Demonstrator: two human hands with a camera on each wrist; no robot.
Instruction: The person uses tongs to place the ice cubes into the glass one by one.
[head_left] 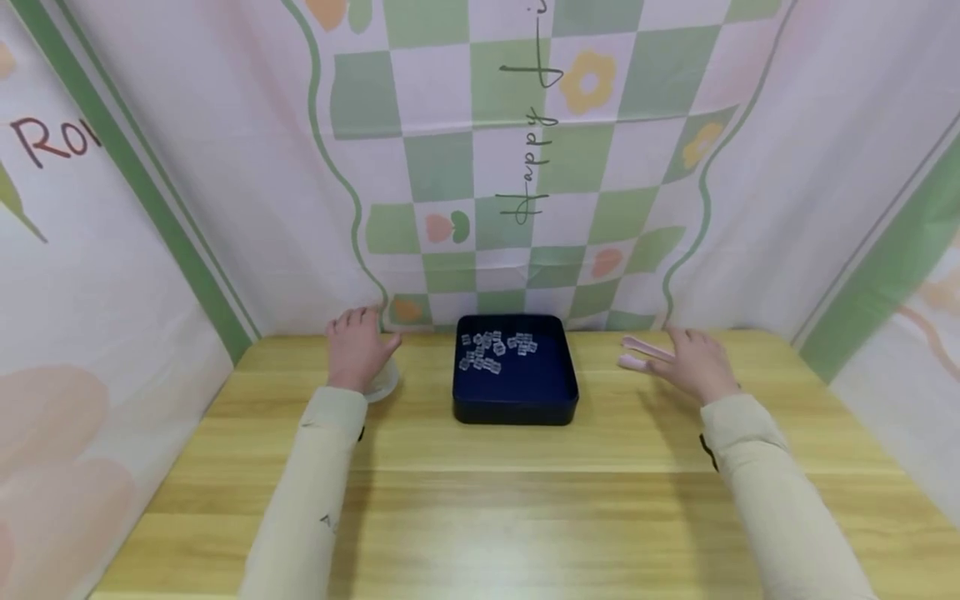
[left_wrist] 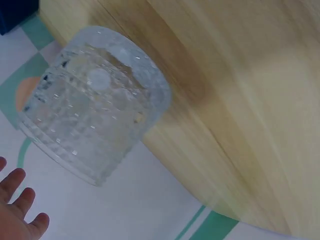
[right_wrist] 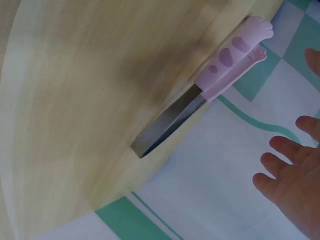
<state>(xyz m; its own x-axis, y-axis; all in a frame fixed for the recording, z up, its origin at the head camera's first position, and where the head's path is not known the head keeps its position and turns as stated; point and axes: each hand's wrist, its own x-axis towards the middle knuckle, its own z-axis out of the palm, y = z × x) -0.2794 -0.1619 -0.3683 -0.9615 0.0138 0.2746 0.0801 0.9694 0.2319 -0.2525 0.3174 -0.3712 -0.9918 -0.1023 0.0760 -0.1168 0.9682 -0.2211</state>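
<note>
My left hand (head_left: 357, 350) hovers by a clear patterned glass (left_wrist: 95, 105) at the back left of the table, fingers spread and not wrapped round it. In the head view the hand hides most of the glass (head_left: 386, 383). At the back right, my right hand (head_left: 703, 367) is held over a pair of tongs (right_wrist: 225, 62) with pink paw-shaped tips and a metal bend; its fingers (right_wrist: 272, 165) are extended, apart from the tongs in the right wrist view. Between the hands stands a dark blue tray (head_left: 517, 412), holding several small clear cubes (head_left: 480, 362).
The wooden table (head_left: 480, 517) reaches back to a hanging cloth (head_left: 442, 158) with a green checked pattern. More printed cloth (head_left: 112, 308) hangs along the left side, and likewise on the right. The tray sits close to the back cloth.
</note>
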